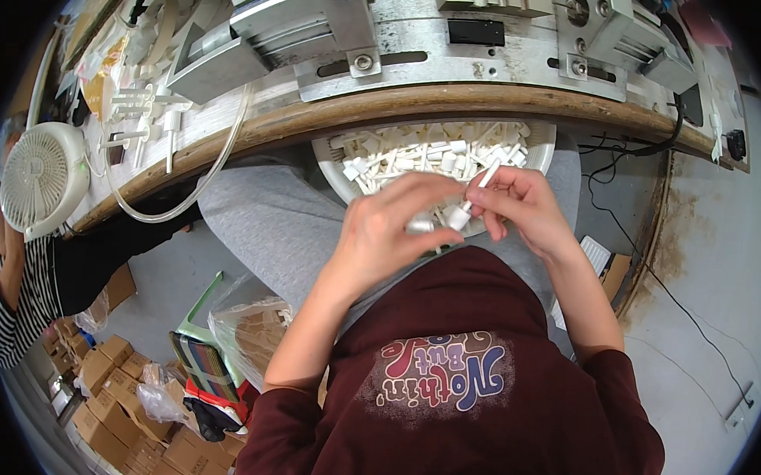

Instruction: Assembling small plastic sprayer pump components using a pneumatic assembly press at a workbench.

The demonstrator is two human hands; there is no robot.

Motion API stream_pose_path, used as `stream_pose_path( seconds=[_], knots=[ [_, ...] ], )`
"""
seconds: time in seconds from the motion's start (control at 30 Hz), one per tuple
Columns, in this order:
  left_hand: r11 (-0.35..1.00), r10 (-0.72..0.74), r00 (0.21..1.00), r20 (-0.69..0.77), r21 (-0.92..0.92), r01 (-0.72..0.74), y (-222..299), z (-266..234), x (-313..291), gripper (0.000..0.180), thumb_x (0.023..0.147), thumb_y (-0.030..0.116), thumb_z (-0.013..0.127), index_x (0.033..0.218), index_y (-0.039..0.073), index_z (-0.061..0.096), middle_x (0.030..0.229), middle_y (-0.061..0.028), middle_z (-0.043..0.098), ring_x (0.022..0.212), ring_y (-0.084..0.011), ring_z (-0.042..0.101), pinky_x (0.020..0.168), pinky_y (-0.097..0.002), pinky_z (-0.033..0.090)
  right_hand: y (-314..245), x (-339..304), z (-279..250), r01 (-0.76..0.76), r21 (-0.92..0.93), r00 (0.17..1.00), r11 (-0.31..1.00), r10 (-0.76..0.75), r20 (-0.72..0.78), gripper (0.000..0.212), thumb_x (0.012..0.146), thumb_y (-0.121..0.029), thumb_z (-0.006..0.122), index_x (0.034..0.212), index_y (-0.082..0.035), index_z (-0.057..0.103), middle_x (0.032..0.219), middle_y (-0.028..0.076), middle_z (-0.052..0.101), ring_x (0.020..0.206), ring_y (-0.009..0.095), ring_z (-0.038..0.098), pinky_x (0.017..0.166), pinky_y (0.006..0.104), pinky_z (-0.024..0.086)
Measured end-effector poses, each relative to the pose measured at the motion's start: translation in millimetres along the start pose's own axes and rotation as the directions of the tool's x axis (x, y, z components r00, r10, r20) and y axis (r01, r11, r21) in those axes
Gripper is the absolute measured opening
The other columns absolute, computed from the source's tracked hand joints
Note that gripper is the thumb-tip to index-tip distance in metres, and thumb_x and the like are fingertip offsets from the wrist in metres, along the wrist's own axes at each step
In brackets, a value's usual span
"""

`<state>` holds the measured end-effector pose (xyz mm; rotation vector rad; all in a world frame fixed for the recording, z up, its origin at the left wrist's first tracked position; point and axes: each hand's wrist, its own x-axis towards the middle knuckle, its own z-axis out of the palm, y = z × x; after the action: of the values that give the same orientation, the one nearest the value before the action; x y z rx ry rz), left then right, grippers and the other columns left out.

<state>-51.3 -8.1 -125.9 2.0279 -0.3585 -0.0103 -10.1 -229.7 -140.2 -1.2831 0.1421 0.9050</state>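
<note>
My right hand (pixel 520 206) pinches a white plastic stem (pixel 490 173) between thumb and fingers, over a round white basin (pixel 540 151). A blocky white head (pixel 458 217) shows just below the pinch, and seems to belong to the same piece. Close on its left, my left hand (pixel 394 221) is curved with thumb and fingers apart, and I see nothing gripped in it. The basin rests at my lap under the bench edge. Many similar white plastic pieces (pixel 428 158), stems with blocky heads, fill it; my hands hide part of them.
A wooden-edged bench (pixel 344 107) carries a metal fixture (pixel 459 61). At left are a white fan (pixel 44 177), clear tubing (pixel 221 165) and white moulded parts (pixel 138 104). Cartons (pixel 123 379) and a green stool (pixel 200 310) stand lower left, near another person's striped sleeve (pixel 15 304). Cables (pixel 617 160) hang at right.
</note>
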Motion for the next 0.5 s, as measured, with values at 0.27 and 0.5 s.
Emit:
stream_pose_path(
  seconds=[0.27, 0.5],
  knots=[
    [0.986, 0.153, 0.987, -0.041, -0.055, -0.156, 30, -8, 0, 0.032, 0.071, 0.008, 0.083, 0.102, 0.009, 0.075, 0.090, -0.0033, 0.071, 0.074, -0.0202, 0.071, 0.060, -0.0319, 0.057, -20, -19, 19, 0.160, 0.341, 0.986, 0.926, -0.163, -0.019, 0.018, 0.098, -0.013, 0.062, 0.107, 0.002, 0.066, 0.079, 0.006, 0.067, 0.054, 0.010, 0.061, 0.048, 0.0224, 0.045],
    [0.954, 0.226, 0.971, 0.071, -0.215, -0.207, 51, -18, -10, 0.031, 0.064, 0.013, 0.088, 0.094, 0.012, 0.080, 0.090, -0.0018, 0.071, 0.071, -0.0144, 0.069, 0.056, -0.0270, 0.054, -33, -24, 9, 0.388, 0.247, 0.917, 0.888, -0.344, -0.203, 0.020, 0.102, -0.014, 0.055, 0.108, 0.002, 0.064, 0.084, 0.008, 0.067, 0.056, 0.010, 0.061, 0.051, 0.0231, 0.047]
  ],
)
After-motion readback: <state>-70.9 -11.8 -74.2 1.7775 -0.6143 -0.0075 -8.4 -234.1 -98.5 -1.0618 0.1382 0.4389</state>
